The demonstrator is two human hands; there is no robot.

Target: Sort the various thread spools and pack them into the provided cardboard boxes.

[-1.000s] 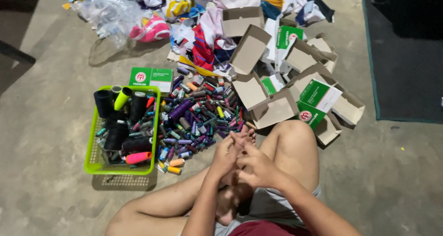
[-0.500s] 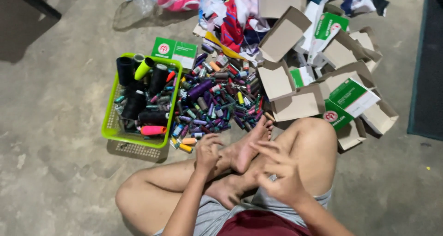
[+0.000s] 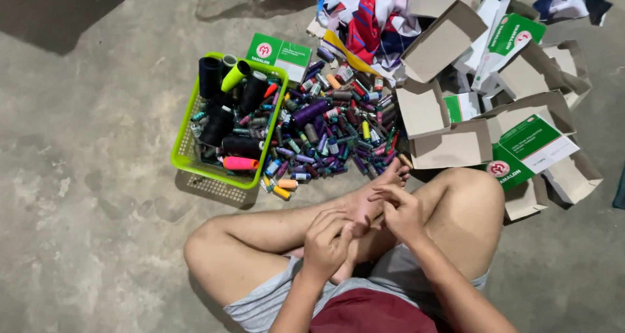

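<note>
1. Floor (image 3: 84, 177): concrete; the person sits cross-legged on it.
2. Boxes (image 3: 449, 144): opened, emptied, ahead-right of the right hand (image 3: 400, 209).
3. Basket (image 3: 185, 160): green, ahead-left of the hands; holds the big cones.
4. Spools (image 3: 332, 131): loose heap ahead, within reach.
5. Left hand (image 3: 325, 242): fingers curled, resting on foot; contents cannot be told.
6. Right hand: fingers pinched; whether it holds anything cannot be told.

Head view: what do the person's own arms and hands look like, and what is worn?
Both forearms are bare, with no sleeves in view. The left hand and right hand wear no gloves; no ring, watch or bracelet shows. Grey shorts and a dark red top are worn.
</note>
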